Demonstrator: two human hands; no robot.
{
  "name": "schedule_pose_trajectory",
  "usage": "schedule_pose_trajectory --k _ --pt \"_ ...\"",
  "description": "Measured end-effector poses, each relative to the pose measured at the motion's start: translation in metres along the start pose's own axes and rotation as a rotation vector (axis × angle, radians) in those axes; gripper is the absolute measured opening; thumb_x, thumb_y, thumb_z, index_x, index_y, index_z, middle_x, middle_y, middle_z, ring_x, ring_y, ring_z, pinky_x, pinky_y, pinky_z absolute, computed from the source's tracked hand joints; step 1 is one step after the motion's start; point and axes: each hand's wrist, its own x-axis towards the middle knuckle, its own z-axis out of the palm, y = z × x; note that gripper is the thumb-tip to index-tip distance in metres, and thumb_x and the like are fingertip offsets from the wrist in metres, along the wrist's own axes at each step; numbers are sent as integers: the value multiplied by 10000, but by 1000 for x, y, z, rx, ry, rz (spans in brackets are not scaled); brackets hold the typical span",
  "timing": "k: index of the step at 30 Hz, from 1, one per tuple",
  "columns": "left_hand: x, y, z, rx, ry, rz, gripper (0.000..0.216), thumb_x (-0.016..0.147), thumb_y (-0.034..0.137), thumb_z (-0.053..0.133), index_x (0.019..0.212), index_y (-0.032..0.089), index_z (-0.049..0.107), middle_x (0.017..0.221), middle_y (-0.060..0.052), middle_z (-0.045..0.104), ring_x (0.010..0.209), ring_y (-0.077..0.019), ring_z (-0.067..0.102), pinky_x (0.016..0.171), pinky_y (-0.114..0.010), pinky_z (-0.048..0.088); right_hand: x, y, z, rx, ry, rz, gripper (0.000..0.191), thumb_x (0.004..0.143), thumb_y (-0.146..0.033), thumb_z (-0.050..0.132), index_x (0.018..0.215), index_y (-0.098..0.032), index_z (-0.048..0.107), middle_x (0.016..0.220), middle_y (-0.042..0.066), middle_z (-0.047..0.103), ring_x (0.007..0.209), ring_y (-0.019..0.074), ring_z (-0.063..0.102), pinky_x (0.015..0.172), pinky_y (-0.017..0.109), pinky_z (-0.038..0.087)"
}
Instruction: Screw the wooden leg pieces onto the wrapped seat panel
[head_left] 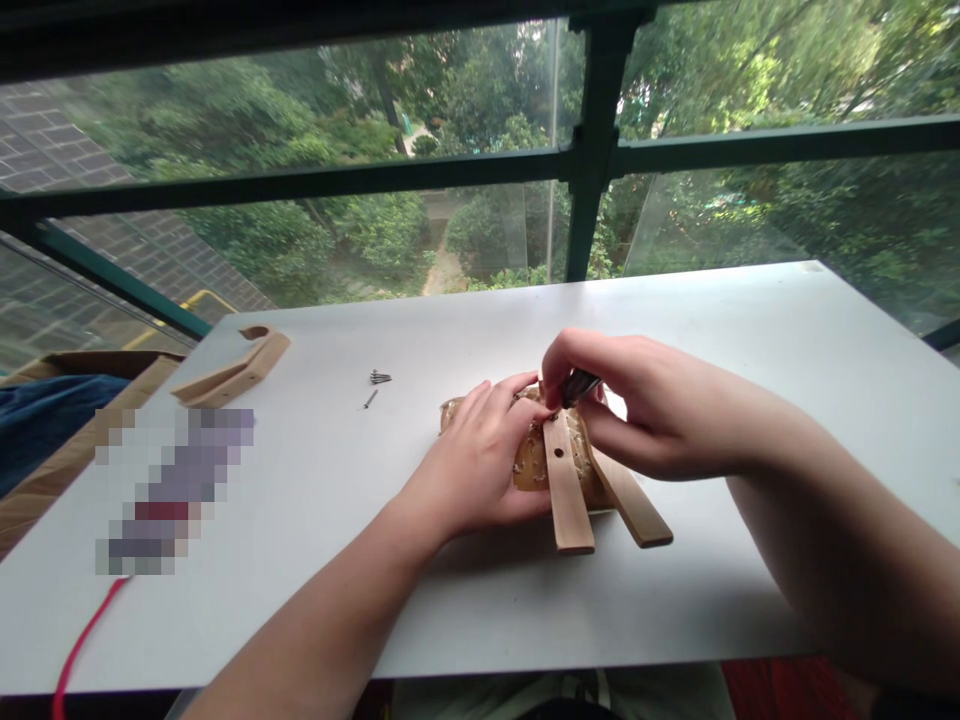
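My left hand (pixel 487 440) is wrapped around a brown, glossy block (pixel 532 470) with pale marks, gripping its left side on the table. Across the block lies a flat wooden piece (pixel 574 515) with a round dark hole. Its forefinger side reaches the upper end of this piece. A second wooden leg (pixel 637 505) slants out to the right. My right hand (pixel 622 400) is closed on a dark metal tool (pixel 577 385), held over the wood's upper end beside a small dark screw head (pixel 553 415). The fingers hide most of the tool, so its kind cannot be made out.
Several screws (pixel 380 378) and a single screw (pixel 370 400) lie left of my hands. A wooden clip-shaped part (pixel 236 370) rests at the table's (pixel 315 560) far left, above a blurred-out item (pixel 180 490) with a red cord (pixel 82 640). Windows stand behind.
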Motion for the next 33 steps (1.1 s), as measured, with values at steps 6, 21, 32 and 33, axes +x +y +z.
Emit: schedule_pose_trajectory --k 6,21,32,33 --pt "0 -2 0 -21 8 17 618 745 501 690 1274 256 488 1519 -113 370 1394 -333 378 1168 -543 289 -1 -2 -2 -27 28 112 178 893 -183 473 1061 -204 527 952 25 667 772 148 590 692 281 440" --pt "-1 -2 1 -18 7 18 609 737 503 693 1255 253 492 1538 -119 368 1411 -328 373 1180 -552 269 -1 -6 -8 -177 42 174 146 915 -248 497 1034 -218 576 868 6 681 696 138 566 612 267 393" --pt "0 -2 1 -55 -5 8 612 722 494 704 1251 258 506 1541 -120 359 1417 -330 365 1192 -552 252 4 3 -3 -190 140 111 187 894 -354 590 804 -199 538 665 -19 575 573 103 443 548 250 308" --pt "0 -2 1 -57 -4 7 615 721 491 706 1253 257 506 1541 -121 358 1417 -332 364 1191 -554 252 4 4 -2 -193 145 102 199 893 -353 593 788 -198 528 658 -20 563 578 104 439 547 251 305"
